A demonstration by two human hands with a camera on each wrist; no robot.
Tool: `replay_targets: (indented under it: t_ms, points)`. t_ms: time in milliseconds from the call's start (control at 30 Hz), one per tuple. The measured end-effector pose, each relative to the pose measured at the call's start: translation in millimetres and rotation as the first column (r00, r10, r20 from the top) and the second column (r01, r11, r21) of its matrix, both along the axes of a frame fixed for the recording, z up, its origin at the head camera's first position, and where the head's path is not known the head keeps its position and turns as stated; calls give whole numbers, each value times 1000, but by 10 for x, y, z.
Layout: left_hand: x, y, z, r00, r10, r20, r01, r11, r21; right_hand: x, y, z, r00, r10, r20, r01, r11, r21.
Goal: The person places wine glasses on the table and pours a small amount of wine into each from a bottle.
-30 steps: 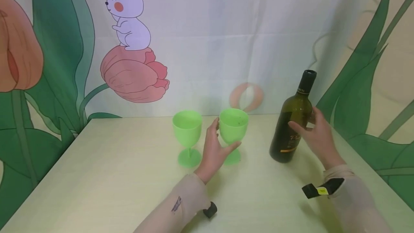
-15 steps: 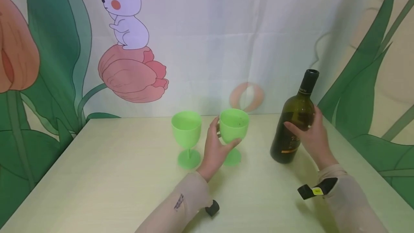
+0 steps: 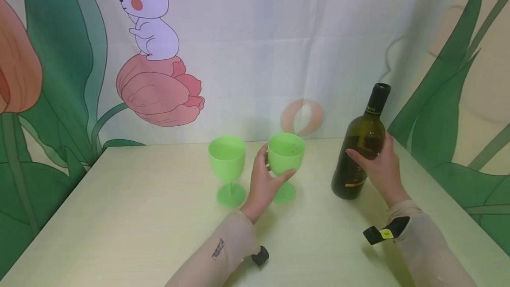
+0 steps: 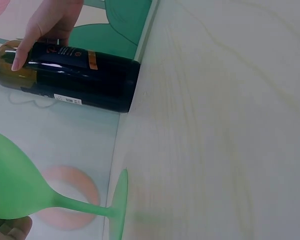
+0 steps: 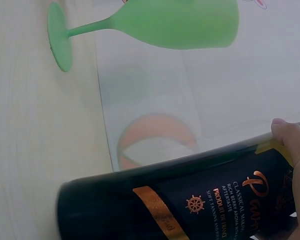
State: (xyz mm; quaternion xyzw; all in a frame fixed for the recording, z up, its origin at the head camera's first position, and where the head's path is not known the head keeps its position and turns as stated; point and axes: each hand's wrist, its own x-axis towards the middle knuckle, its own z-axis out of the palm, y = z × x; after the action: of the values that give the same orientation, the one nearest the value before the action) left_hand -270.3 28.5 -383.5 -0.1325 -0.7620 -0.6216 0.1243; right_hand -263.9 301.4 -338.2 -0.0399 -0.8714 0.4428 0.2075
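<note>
Near the back of the table, my left hand (image 3: 266, 187) holds the right-hand green goblet (image 3: 286, 152), thumb in front of the bowl and fingers at its far left side. The goblet is upright, its foot low at the tabletop. A matching green goblet (image 3: 227, 158) stands just left of that hand. On the right, my right hand (image 3: 382, 169) grips a dark wine bottle (image 3: 352, 167) round its body, thumb across the front. The bottle is upright with its neck tilting right in the head view; its label (image 5: 210, 200) faces the right wrist camera. Its mouth looks uncapped.
The pale wooden table (image 3: 131, 216) ends at a hanging cloth backdrop (image 3: 247, 56) printed with a rabbit and tulips. Bottle and goblets sit near that back edge. A black wrist camera (image 3: 384, 232) is strapped on the right sleeve, another black camera (image 3: 260, 256) on the left.
The right hand has settled closer round the bottle, its thumb shifting left across the front. The left hand keeps its place at the goblet. The whole head view has drifted slightly.
</note>
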Motion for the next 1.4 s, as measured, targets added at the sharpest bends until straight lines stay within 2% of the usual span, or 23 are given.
replay_targets:
  t_ms: [633, 900, 1400]
  points:
    - [34, -31, 10, 1000, -17, -12, 17, 1000, 8, -3, 1, 45, 1000, 5, 4, -5, 1000, 6]
    - [55, -66, -30, 1000, -10, -20, 10, 1000, 9, -10, -12, 32, 1000, 26, 15, -26, 1000, 0]
    - [153, -125, -67, 999, -38, -35, 38, 999, 6, 8, 0, 35, 1000, 12, 22, -12, 1000, -2]
